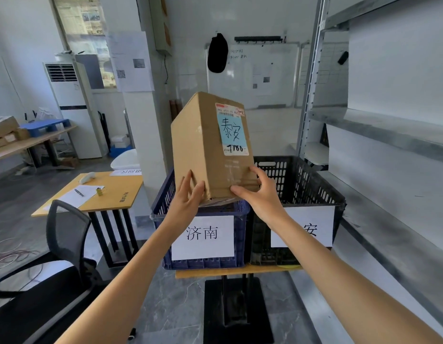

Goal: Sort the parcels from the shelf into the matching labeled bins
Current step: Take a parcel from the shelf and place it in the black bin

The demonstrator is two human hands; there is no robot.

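Tilted cardboard parcel (pixel 205 145) above blue bin (pixel 208 263), black bin (pixel 304 180).

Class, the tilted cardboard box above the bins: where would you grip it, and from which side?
Grip the cardboard box at its lower end, from below, hands on opposite sides, as the left hand and right hand do. It is tall, flat-sided and seems too wide for one hand, leaving the label uncovered.
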